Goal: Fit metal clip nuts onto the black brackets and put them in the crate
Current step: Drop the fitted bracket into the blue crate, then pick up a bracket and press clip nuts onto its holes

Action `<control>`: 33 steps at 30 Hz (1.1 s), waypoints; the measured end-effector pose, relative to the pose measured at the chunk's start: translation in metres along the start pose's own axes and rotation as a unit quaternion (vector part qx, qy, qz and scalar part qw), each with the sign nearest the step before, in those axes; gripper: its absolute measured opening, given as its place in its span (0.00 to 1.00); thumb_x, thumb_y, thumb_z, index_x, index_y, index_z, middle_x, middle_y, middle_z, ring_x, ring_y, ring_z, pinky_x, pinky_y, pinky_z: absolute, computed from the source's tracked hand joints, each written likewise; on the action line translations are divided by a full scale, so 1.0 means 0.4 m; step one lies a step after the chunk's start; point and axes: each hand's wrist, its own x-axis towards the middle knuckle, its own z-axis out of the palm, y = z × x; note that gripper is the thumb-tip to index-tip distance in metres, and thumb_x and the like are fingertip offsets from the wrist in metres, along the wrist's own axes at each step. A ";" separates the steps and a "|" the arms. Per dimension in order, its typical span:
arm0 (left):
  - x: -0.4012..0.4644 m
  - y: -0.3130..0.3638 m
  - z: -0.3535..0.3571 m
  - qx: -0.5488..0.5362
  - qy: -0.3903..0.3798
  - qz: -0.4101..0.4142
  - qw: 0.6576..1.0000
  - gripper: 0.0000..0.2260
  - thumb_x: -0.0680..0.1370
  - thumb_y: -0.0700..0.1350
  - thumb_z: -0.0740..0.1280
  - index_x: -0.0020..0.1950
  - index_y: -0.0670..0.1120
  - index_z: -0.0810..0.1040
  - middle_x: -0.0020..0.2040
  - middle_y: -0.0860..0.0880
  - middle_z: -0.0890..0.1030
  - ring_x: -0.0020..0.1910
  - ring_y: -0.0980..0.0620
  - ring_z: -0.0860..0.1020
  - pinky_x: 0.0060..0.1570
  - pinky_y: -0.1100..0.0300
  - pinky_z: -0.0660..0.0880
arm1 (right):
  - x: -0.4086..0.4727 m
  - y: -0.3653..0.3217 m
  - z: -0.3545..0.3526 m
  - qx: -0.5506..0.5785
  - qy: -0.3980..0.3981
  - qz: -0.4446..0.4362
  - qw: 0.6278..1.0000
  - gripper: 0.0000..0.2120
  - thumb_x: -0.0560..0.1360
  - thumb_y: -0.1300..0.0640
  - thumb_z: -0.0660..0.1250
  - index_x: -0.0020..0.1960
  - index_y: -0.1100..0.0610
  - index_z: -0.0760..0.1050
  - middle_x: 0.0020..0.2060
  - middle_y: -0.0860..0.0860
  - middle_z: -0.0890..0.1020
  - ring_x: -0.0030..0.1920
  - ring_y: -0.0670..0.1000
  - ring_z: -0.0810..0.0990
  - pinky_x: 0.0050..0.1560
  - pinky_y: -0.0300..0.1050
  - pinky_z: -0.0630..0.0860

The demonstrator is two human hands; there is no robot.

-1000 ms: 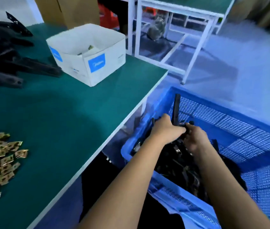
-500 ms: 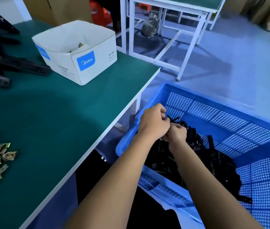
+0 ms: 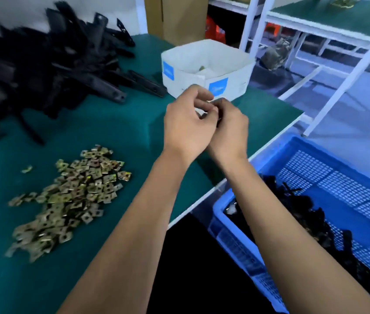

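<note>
Clip nuts (image 3: 70, 196) lie heaped on the bench (image 3: 116, 130), likely light, stiff, slippery; pinch by edges. Left hand (image 3: 187, 125) and right hand (image 3: 230, 130) curl together; contents unclear

Both hands, left (image 3: 187, 126) and right (image 3: 229, 129), touch, fingers curled together.

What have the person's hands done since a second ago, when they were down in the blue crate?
Both hands have come up out of the blue crate and back over the green table, leaving the bracket they held among the black brackets in the crate. The left hand and right hand now meet, fingers curled; whether they hold anything is unclear. The clip nuts, bracket pile and white box stayed put.
</note>
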 end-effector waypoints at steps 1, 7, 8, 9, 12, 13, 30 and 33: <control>0.004 -0.013 -0.051 0.010 0.019 -0.005 1.000 0.08 0.71 0.41 0.69 0.49 0.51 0.81 0.40 0.58 0.84 0.41 0.57 0.83 0.49 0.50 0.81 | -0.004 -0.039 0.035 0.002 -0.037 -0.019 0.999 0.09 0.73 0.52 0.63 0.49 0.51 0.79 0.38 0.50 0.84 0.41 0.55 0.81 0.39 0.48 0.75; -0.034 -0.125 -0.387 0.084 0.157 -0.045 0.983 0.07 0.73 0.39 0.70 0.49 0.47 0.82 0.43 0.55 0.85 0.46 0.58 0.83 0.51 0.51 0.80 | -0.063 -0.276 0.282 -0.046 -0.205 -0.168 0.963 0.02 0.74 0.56 0.63 0.42 0.51 0.72 0.42 0.50 0.81 0.45 0.56 0.80 0.40 0.50 0.71; -0.045 -0.144 -0.437 0.092 0.179 -0.057 0.978 0.06 0.74 0.39 0.70 0.49 0.47 0.83 0.43 0.55 0.85 0.46 0.58 0.83 0.52 0.52 0.80 | -0.078 -0.307 0.322 -0.052 -0.216 -0.200 0.954 0.02 0.75 0.58 0.64 0.45 0.52 0.73 0.46 0.51 0.82 0.47 0.57 0.81 0.42 0.50 0.73; -0.058 -0.166 -0.488 0.101 0.204 -0.066 0.972 0.06 0.74 0.39 0.70 0.49 0.47 0.83 0.44 0.55 0.85 0.46 0.58 0.83 0.52 0.53 0.80 | -0.098 -0.341 0.362 -0.052 -0.230 -0.224 0.946 0.02 0.75 0.58 0.64 0.47 0.53 0.74 0.48 0.52 0.82 0.49 0.59 0.81 0.43 0.49 0.72; -0.102 -0.224 -0.614 0.136 0.270 -0.079 0.950 0.04 0.75 0.42 0.71 0.49 0.48 0.82 0.43 0.57 0.83 0.45 0.62 0.81 0.50 0.60 0.79 | -0.149 -0.423 0.470 -0.085 -0.279 -0.243 0.925 0.11 0.78 0.58 0.64 0.60 0.54 0.76 0.56 0.56 0.79 0.56 0.61 0.80 0.50 0.51 0.73; -0.115 -0.241 -0.646 0.147 0.287 -0.083 0.943 0.04 0.75 0.42 0.70 0.48 0.49 0.81 0.43 0.57 0.83 0.44 0.63 0.80 0.48 0.62 0.78 | -0.160 -0.442 0.502 -0.104 -0.291 -0.237 0.921 0.14 0.79 0.58 0.65 0.64 0.55 0.74 0.58 0.58 0.78 0.58 0.62 0.79 0.51 0.51 0.73; -0.113 -0.282 -0.760 -0.294 0.339 -0.201 0.871 0.15 0.82 0.50 0.67 0.59 0.38 0.77 0.47 0.43 0.85 0.40 0.46 0.83 0.44 0.52 0.83 | -0.143 -0.454 0.513 0.227 -0.224 -0.176 0.931 0.03 0.77 0.61 0.70 0.49 0.57 0.77 0.39 0.49 0.82 0.37 0.51 0.83 0.40 0.53 0.82; -0.114 -0.274 -0.764 -0.326 0.309 -0.170 0.877 0.25 0.81 0.54 0.69 0.71 0.39 0.69 0.53 0.42 0.84 0.48 0.44 0.84 0.52 0.48 0.83 | -0.144 -0.445 0.493 0.209 -0.272 -0.312 0.886 0.04 0.74 0.64 0.73 0.48 0.60 0.80 0.39 0.48 0.82 0.38 0.45 0.80 0.42 0.45 0.79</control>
